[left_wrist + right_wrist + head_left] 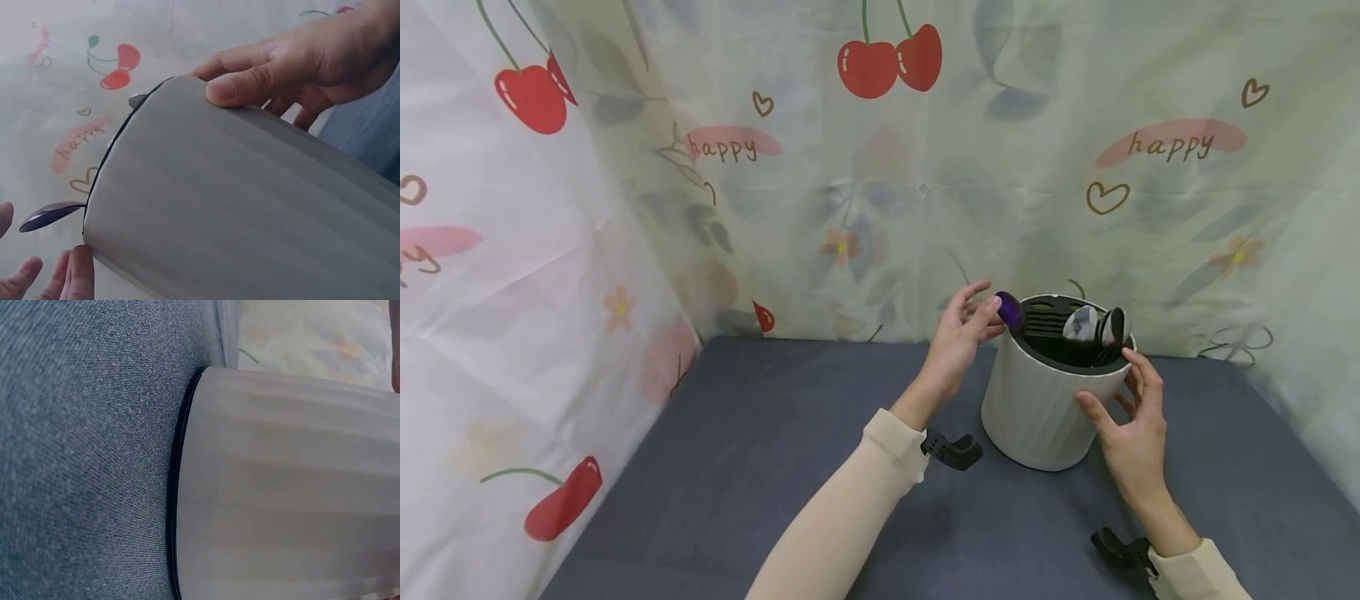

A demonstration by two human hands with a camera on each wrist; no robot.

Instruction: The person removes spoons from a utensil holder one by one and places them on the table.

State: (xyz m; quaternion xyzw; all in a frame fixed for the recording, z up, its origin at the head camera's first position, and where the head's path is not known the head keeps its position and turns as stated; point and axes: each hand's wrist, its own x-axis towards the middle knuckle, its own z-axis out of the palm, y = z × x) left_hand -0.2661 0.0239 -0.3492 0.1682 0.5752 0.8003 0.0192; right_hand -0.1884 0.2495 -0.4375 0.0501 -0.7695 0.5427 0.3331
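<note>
A white ribbed utensil holder (1037, 417) with a dark inner rim stands on the table, with several spoons (1081, 323) in it. At its left edge, a purple spoon (1010, 311) pokes out over the rim. My left hand (958, 333) is beside that spoon, thumb and fingers spread. In the left wrist view, the purple spoon (51, 216) sits among the fingers without being pinched, and one fingertip (81, 253) is at the rim. My right hand (1138, 437) holds the holder's right side, thumb on the wall and index finger at the rim.
Dark grey-blue cloth covers the table (760, 467). Behind and to the left hangs a printed curtain (925, 183) with cherries and lettering. A black strap (952, 451) is on the left wrist, another black strap (1122, 550) on the right.
</note>
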